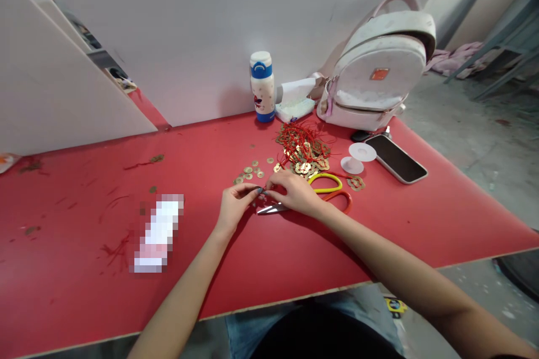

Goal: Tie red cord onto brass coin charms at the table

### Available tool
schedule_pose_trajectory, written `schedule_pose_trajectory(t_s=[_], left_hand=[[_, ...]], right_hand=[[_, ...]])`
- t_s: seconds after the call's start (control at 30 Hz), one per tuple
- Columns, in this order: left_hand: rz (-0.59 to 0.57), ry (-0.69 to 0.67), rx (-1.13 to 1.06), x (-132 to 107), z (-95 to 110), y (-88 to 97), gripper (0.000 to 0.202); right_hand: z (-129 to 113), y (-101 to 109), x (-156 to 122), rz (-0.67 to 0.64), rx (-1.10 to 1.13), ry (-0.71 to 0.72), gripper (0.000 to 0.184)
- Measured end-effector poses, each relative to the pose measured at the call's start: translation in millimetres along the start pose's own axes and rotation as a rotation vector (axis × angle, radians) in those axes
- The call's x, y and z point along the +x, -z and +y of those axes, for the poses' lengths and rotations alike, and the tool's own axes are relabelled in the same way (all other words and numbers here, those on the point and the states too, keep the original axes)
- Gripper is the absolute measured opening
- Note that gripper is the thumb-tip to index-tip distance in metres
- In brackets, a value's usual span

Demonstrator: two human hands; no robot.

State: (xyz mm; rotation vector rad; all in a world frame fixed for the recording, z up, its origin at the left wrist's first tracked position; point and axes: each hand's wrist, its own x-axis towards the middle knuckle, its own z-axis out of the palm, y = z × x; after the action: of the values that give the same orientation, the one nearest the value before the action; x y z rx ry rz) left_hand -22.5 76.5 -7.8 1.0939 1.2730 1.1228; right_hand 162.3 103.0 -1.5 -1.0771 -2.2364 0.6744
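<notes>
My left hand (233,206) and my right hand (293,193) meet above the table, thumbs and fingers pinched tip to tip. What lies between the fingertips is too small to make out, though a trace of red shows there. Beneath my right hand lies a pair of scissors (272,209) with one yellow and one orange-red handle, blades pointing left. Just beyond my fingers are several loose brass-coloured coins (248,170) with holes. Behind my right hand sits a heap of coin ornaments (306,166) tied with red cords (300,137).
The red table (269,269) holds a white spool (352,165), a dark-screened phone (398,160), a bottle (261,90), a tissue pack (295,107) and a backpack (374,78) by the white partition (189,39). A pixelated bright object (159,233) and cord scraps (115,249) lie left.
</notes>
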Motion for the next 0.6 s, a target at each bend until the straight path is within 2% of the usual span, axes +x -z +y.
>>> schedule_pose_trajectory(t_s=[0.2,0.37,0.6], left_hand=[[-0.011,-0.015,0.051,0.1,-0.2,-0.3,0.016],[-0.054,0.006,0.072,1.8,-0.8,0.5,0.016],[-0.069,-0.036,0.182,2.2,-2.5,2.3,0.012]], right_hand=[[2.4,-1.3,-0.2,0.013,-0.029,0.041,0.006],[2.8,-3.6,-0.4,-0.012,-0.085,0.055,0.007],[4.0,-5.6,-1.2,-0.047,-0.142,0.047,0.004]])
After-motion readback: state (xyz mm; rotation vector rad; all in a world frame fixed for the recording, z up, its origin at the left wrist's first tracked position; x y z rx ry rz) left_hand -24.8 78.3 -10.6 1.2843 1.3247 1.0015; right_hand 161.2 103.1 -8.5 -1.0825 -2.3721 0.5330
